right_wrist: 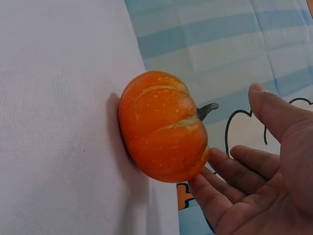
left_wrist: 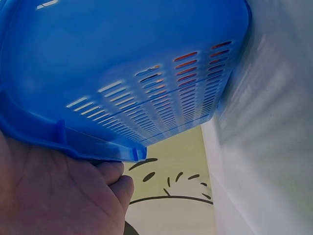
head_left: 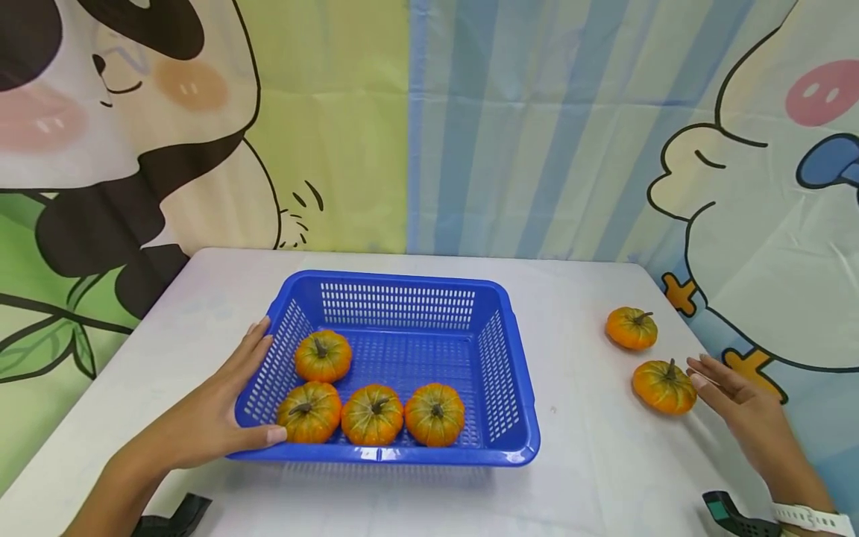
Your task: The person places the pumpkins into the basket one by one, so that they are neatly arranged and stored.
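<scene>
A blue plastic basket (head_left: pixel 429 455) with slotted sides stands on the white table. Inside, a pumpkin (head_left: pixel 323 356) sits behind a front row of three more small orange pumpkins (head_left: pixel 372 415). My left hand (head_left: pixel 208 410) rests against the basket's left front corner, fingers stretched along the left rim and thumb over the front rim. From the left wrist, the palm (left_wrist: pixel 58 191) shows under the rim. On the right, my right hand (head_left: pixel 748 403) is spread beside a pumpkin (head_left: pixel 664 387). In the right wrist view its fingertips reach that pumpkin's (right_wrist: pixel 164 127) edge; contact is hard to tell.
Another small pumpkin (head_left: pixel 631 328) lies just behind the one near my right hand. A cartoon-printed curtain (head_left: pixel 523 134) hangs behind the table (head_left: pixel 570 462). The table's right edge runs close by the right hand.
</scene>
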`<control>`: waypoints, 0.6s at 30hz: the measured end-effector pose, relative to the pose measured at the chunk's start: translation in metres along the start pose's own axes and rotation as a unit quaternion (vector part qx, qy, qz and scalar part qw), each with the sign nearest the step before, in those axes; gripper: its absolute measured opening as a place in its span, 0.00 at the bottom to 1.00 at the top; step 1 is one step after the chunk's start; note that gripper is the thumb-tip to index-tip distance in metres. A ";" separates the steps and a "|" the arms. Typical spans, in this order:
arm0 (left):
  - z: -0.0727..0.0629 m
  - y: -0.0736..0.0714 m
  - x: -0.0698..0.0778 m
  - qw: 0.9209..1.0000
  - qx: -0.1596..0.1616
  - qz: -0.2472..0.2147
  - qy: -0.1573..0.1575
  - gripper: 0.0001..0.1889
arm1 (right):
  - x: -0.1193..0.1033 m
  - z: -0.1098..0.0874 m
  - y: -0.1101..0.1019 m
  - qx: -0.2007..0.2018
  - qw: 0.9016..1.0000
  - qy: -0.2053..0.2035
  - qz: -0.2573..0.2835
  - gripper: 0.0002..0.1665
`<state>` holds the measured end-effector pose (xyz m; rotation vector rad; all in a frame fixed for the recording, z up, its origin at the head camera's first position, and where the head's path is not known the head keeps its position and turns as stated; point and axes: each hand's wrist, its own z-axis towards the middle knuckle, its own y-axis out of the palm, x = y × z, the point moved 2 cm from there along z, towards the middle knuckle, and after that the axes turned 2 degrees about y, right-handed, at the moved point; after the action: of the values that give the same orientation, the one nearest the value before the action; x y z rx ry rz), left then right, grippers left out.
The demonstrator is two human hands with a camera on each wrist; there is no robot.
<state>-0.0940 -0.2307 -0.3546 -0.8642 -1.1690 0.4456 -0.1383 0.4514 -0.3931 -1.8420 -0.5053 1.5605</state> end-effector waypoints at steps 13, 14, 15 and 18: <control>0.000 0.000 -0.001 1.000 -0.001 0.006 -0.005 0.60 | -0.003 0.015 0.015 -0.082 0.996 0.040 -0.005 0.55; -0.001 0.000 -0.001 1.000 -0.001 0.006 -0.004 0.60 | -0.004 0.016 0.016 -0.083 0.996 0.044 -0.003 0.55; 0.000 0.000 -0.001 1.000 0.000 0.007 -0.004 0.60 | -0.004 0.017 0.018 -0.083 0.995 0.047 0.001 0.55; 0.000 0.000 -0.001 1.000 0.001 0.007 0.000 0.60 | -0.005 0.018 0.022 -0.080 0.995 0.050 0.016 0.54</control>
<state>-0.0943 -0.2312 -0.3552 -0.8712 -1.1633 0.4583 -0.1594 0.4369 -0.4063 -2.0463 -0.5727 1.4771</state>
